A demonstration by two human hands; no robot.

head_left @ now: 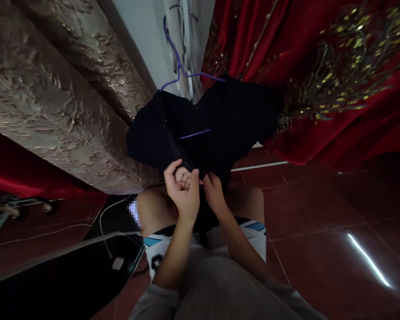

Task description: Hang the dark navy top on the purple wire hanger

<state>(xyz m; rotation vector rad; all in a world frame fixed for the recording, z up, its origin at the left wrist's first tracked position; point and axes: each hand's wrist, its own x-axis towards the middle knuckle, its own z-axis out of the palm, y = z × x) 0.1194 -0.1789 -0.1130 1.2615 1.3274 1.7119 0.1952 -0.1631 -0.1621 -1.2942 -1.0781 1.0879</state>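
A dark, nearly black collared-looking garment [220, 120] hangs on a purple hanger [179, 66] in front of me. Part of the hanger's lower bar shows through the garment's open front. My left hand [185, 189] is closed at the lower end of that front edge, its fingers curled and the thumb up. Close beside it, my right hand [215, 193] pinches the same edge of dark cloth. Its fingertips are partly hidden by the fabric, and any small fastener between the hands is too dark to make out.
A white metal rack [186, 35] stands behind the hanger. Shiny beige patterned cloth [70, 102] hangs at left, red cloth with gold sequins [320, 66] at right. A black surface [70, 262] with white cables lies at lower left. The floor [306, 213] is red tile.
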